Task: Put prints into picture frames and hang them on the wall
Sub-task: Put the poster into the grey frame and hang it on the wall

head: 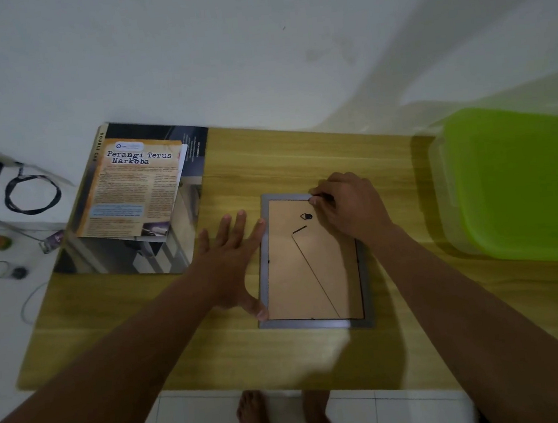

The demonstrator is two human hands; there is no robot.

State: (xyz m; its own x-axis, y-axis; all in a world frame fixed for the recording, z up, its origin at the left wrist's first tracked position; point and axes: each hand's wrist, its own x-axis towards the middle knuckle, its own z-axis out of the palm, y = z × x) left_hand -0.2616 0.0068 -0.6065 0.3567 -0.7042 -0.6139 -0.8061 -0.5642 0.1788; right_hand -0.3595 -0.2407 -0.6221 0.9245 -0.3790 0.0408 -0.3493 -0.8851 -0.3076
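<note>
Wood-grain table (299, 154) with a grey picture frame (317, 325) flat on it, back upward, brown backing board (289, 286) seated inside the rails. On that board, a small black hanger (305, 216) near the far end and a thin stand leg (315, 274) folded flat along it.

Left hand (230, 251) palm down on the table just beside the frame's left rail, fingers straight and spread, forefinger and thumb touching the rail: bracing, not gripping. Right hand (349, 207) at the far right corner, fingers curled, fingertips (314, 201) pinching or pressing something small on the far rail. Too small to tell what; probably a retaining tab. No telling, either, about a print already under the board.

Reads as the back-panel step on 1 frame: working the tabs with 1 hand, steadying with the other. With the orange print (130, 189) lying well apart on a magazine (120, 259) at the table's far left corner, more likely opening than closing. Loading and hanging not yet done.

Next move, on that reading: turning each remaining tab aside, lifting the board out by an edge, then fetching the print. Calls for a firm brace from the left hand against sliding on the smooth wood, and a light touch at the corner, given the glass presumably underneath. Also calls for keeping the stand leg folded flat during the lift.

Off at the table's right end, a green plastic box (526, 185), near the frame but apart from it.
</note>
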